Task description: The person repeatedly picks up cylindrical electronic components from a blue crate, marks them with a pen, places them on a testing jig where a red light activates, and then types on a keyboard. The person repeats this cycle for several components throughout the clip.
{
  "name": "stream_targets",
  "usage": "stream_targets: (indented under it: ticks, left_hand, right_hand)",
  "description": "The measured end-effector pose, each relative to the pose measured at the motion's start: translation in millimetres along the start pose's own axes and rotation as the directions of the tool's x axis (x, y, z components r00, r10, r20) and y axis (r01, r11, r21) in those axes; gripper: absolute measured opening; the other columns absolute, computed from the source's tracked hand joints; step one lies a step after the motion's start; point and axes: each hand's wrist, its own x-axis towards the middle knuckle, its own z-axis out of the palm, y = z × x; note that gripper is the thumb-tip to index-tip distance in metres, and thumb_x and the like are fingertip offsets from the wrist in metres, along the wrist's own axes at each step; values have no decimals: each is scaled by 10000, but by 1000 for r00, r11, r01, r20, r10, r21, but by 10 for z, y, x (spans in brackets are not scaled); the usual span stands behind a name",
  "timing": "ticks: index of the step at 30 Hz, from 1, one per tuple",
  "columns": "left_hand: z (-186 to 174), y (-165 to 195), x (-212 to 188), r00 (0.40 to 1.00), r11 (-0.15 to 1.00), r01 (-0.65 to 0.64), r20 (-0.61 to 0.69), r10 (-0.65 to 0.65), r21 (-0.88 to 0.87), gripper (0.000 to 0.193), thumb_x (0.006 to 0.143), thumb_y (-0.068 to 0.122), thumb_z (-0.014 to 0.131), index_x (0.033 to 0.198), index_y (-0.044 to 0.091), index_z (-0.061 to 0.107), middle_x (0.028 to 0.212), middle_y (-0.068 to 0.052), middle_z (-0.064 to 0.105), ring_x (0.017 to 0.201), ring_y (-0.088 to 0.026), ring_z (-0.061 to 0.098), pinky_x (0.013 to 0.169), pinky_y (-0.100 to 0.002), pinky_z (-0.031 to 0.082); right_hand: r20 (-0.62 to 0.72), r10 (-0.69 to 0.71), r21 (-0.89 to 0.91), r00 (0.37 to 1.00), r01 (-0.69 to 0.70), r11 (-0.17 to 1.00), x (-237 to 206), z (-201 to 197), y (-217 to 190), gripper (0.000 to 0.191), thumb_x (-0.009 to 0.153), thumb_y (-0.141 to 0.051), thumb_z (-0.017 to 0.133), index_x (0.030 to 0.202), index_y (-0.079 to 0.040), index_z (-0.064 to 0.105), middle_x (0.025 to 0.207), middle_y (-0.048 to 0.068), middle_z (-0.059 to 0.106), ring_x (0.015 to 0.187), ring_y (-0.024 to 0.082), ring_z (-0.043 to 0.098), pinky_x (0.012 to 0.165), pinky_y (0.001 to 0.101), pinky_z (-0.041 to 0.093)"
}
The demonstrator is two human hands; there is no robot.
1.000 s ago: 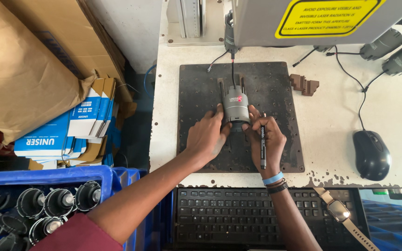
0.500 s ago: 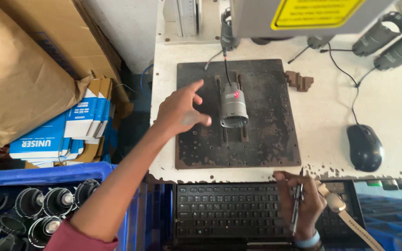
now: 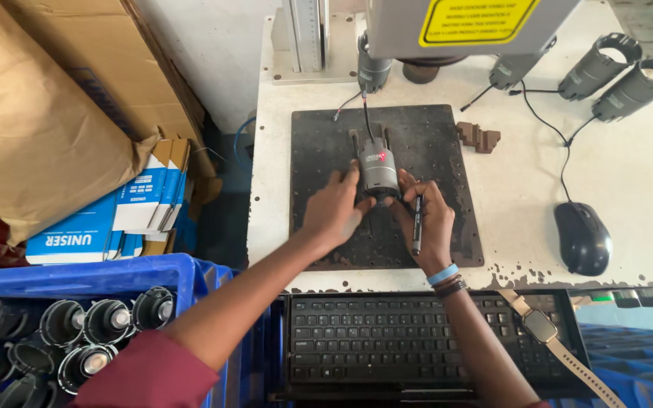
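Observation:
A grey cylindrical part [image 3: 378, 169] with a small red light spot on it lies on a dark perforated metal plate [image 3: 440, 143] under a machine head. My left hand [image 3: 334, 210] touches the cylinder's near left side with its fingers. My right hand [image 3: 426, 221] presses on the cylinder's near right side while holding a black pen [image 3: 416, 224] along the palm. A thin cable runs from the cylinder toward the machine behind it.
A black mouse [image 3: 582, 237] lies right of the plate, a black keyboard [image 3: 425, 344] and a wristwatch [image 3: 544, 329] near me. A blue crate [image 3: 115, 273] of similar dark cylinders stands at lower left. Two grey tubes [image 3: 629, 75] rest at the top right, cardboard boxes at left.
Half a second ago my left hand hovered open above the plate and my right hand was down at the keyboard; both have come back onto the cylinder.

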Motion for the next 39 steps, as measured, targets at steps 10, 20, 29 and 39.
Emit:
stream_targets:
  ticks: [10, 20, 29, 39]
  left_hand:
    - [109, 14, -44, 998, 999, -26, -66, 24, -29, 638, 936, 188, 619, 1510, 48, 378, 1173, -209, 596, 873, -433, 697, 743, -503, 582]
    - [86, 57, -63, 999, 999, -12, -43, 11, -30, 615, 958, 193, 595, 1508, 39, 369, 1191, -189, 596, 863, -406, 709, 719, -477, 597]
    - [50, 70, -47, 1000, 1000, -9, -28, 9, -9, 609, 970, 208, 583, 1512, 36, 365, 1186, -191, 601, 839, -390, 721, 690, -459, 609]
    - [27, 92, -53, 1000, 1000, -7, -17, 7, -18, 610, 964, 192, 587, 1508, 29, 364, 1196, -203, 600, 805, -398, 725, 661, -455, 612]
  right_hand:
    - [-28, 5, -25, 1000, -6, 1000, -44, -33, -9, 248, 906, 30, 747, 852, -36, 514, 1230, 207, 739, 1258, 212, 675, 938, 279, 574]
    - [-27, 22, -41, 999, -23, 999, -53, -53, -16, 247, 908, 5, 761, 844, -45, 527, 1213, 191, 751, 1242, 209, 687, 952, 289, 582]
    - [-14, 13, -32, 1000, -14, 999, -41, -53, -7, 255, 910, -3, 762, 848, -52, 519, 1251, 194, 731, 1237, 219, 688, 925, 290, 594]
    - [-11, 9, -55, 1000, -9, 998, -52, -66, 2, 258, 907, 18, 762, 842, -52, 522, 1207, 188, 750, 1269, 228, 668, 956, 297, 591]
